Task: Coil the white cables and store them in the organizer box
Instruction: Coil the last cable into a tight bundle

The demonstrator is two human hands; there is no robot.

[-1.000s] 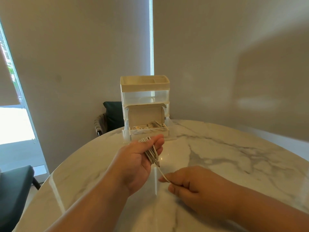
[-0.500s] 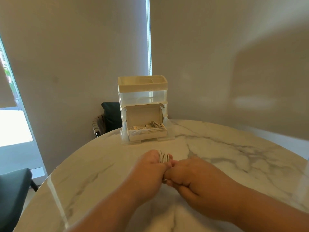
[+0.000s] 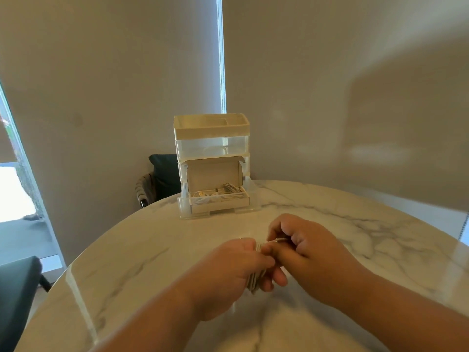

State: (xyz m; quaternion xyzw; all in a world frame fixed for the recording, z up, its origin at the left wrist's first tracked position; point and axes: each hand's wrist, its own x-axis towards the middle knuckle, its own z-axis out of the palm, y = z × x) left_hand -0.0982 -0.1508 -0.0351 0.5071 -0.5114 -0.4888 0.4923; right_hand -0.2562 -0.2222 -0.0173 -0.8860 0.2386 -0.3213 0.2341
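Right hand (image 3: 307, 252) has lifted away from the left hand (image 3: 233, 273), drawing the cable's loose tail (image 3: 278, 240) up across the bundle.

On the marble table (image 3: 355, 224), the organizer box (image 3: 212, 146) at upper centre already has stored cables (image 3: 229, 188) in its open lower tray (image 3: 218, 205). At centre frame the left hand clasps the white cable (image 3: 255, 282) in bundled loops while the right pinches the tail. Coiling looks almost finished; securing the tail and moving this bundle into the tray remain.

No writing, label, brand, number or sign can be read on the organizer box (image 3: 212, 146), the open cardboard box (image 3: 213, 174) or the worktop (image 3: 152, 250).
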